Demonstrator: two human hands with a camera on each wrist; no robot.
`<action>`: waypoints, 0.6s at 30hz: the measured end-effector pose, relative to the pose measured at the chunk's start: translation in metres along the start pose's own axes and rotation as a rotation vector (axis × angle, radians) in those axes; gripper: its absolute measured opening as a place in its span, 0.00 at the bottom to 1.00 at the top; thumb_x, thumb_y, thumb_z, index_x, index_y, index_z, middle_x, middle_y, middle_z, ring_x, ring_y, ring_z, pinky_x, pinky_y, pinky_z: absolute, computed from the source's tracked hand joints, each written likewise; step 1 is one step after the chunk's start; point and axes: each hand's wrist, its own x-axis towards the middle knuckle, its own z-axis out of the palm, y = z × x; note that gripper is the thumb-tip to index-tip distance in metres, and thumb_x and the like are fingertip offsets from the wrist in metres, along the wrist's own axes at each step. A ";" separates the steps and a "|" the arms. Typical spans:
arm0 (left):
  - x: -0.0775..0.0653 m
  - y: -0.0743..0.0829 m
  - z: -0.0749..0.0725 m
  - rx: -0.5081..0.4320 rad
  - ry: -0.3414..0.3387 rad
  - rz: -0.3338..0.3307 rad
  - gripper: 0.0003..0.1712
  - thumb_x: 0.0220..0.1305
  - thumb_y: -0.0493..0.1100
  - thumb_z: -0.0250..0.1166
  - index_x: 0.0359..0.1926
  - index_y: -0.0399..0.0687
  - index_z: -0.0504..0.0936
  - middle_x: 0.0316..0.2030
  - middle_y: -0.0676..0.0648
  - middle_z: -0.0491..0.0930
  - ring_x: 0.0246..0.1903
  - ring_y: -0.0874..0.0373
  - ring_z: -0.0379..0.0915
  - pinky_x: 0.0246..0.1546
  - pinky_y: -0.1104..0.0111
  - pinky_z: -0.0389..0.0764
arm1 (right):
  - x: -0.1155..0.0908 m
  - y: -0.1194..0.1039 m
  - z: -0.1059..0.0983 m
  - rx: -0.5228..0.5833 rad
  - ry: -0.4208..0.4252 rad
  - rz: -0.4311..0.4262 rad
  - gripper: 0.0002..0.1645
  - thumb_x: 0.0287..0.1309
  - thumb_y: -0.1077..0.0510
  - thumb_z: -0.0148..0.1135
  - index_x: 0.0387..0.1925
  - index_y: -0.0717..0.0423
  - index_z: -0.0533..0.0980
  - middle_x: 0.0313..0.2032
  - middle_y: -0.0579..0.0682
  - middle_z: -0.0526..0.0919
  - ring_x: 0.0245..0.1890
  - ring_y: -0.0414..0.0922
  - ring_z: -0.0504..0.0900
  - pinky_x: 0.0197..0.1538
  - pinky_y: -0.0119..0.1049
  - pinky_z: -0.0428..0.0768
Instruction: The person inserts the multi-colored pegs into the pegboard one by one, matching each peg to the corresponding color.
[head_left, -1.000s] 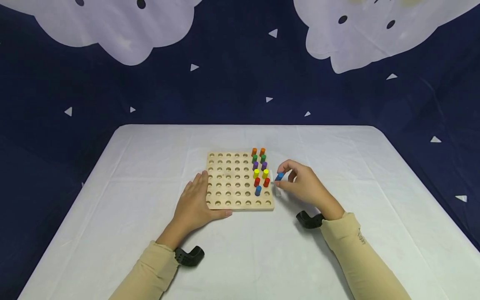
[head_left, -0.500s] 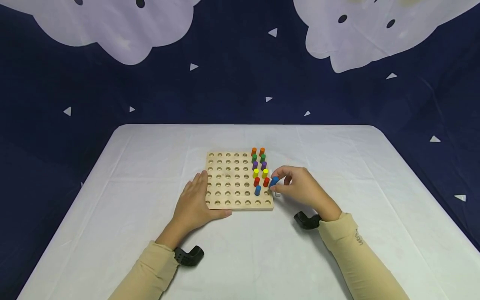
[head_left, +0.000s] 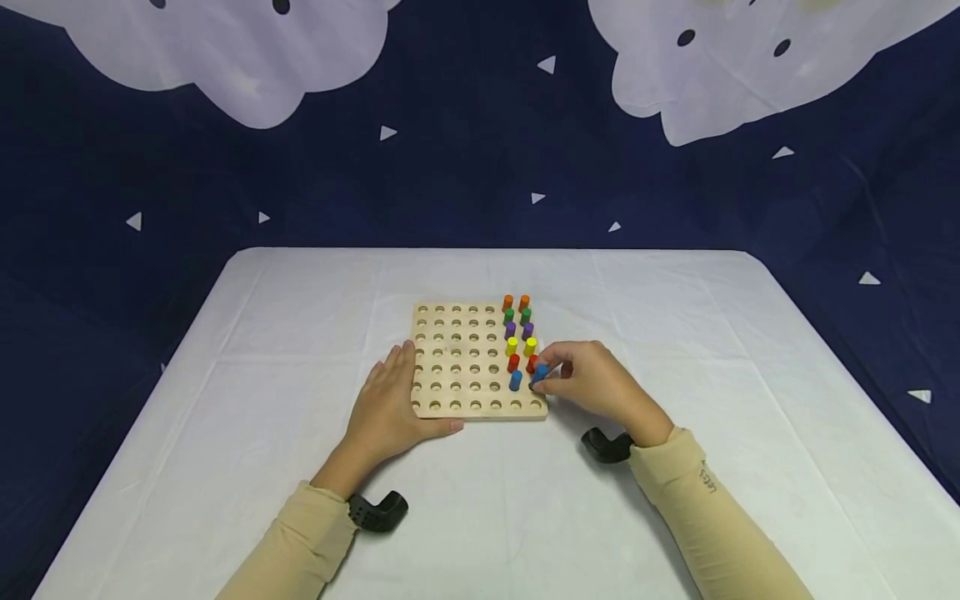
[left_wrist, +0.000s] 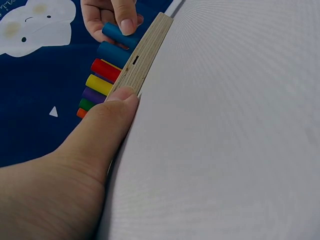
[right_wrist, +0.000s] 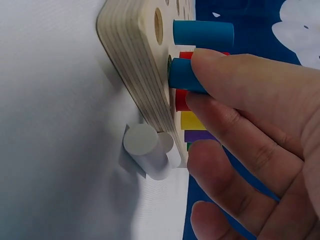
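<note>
A wooden pegboard (head_left: pixel 484 417) with rows of round holes lies on the table. Its two right-hand columns carry pairs of orange, green, purple, yellow and red pegs; one blue peg (head_left: pixel 515 381) stands below the left red one. My right hand (head_left: pixel 600 383) pinches another blue peg (right_wrist: pixel 185 75) between thumb and index finger, its lower end right at a hole beside the standing blue peg. My left hand (head_left: pixel 382 412) lies along the board's left side, fingers straight, with the thumb (left_wrist: pixel 117 107) against the front edge.
Two white pegs (right_wrist: pixel 147 150) lie on the white-covered table (head_left: pixel 480 517) by the board's right edge. Black wrist devices (head_left: pixel 378 512) sit at both sleeves. A dark blue cloth (head_left: pixel 450 192) with cloud prints hangs behind the table.
My right hand has moved left and slightly down, bringing the blue peg from beside the board to a hole in its right column. My left hand has stayed in place.
</note>
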 end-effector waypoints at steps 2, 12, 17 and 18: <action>0.000 0.000 0.000 0.001 -0.001 0.000 0.84 0.35 0.79 0.73 0.78 0.33 0.41 0.78 0.36 0.45 0.78 0.43 0.40 0.79 0.50 0.43 | 0.000 -0.001 0.001 0.000 -0.002 -0.007 0.10 0.50 0.55 0.77 0.36 0.46 0.84 0.35 0.43 0.87 0.27 0.42 0.74 0.28 0.31 0.73; -0.001 -0.001 -0.001 0.002 -0.006 -0.010 0.84 0.35 0.79 0.73 0.78 0.34 0.40 0.78 0.36 0.44 0.79 0.43 0.40 0.79 0.51 0.43 | 0.001 -0.005 0.002 -0.014 -0.042 -0.021 0.11 0.49 0.57 0.77 0.35 0.46 0.83 0.31 0.41 0.84 0.25 0.41 0.74 0.27 0.31 0.73; -0.001 -0.002 -0.001 0.001 -0.005 -0.009 0.84 0.35 0.79 0.73 0.78 0.35 0.41 0.78 0.37 0.44 0.79 0.44 0.39 0.79 0.51 0.43 | 0.001 -0.005 0.002 -0.016 -0.066 -0.006 0.13 0.49 0.56 0.77 0.37 0.46 0.83 0.32 0.41 0.84 0.25 0.41 0.75 0.28 0.32 0.74; -0.001 -0.002 0.000 0.001 -0.004 -0.009 0.84 0.35 0.79 0.73 0.78 0.35 0.41 0.78 0.37 0.44 0.79 0.44 0.40 0.79 0.51 0.43 | 0.001 -0.005 0.001 -0.013 -0.070 -0.001 0.13 0.48 0.56 0.78 0.37 0.46 0.83 0.33 0.41 0.85 0.25 0.41 0.75 0.28 0.31 0.74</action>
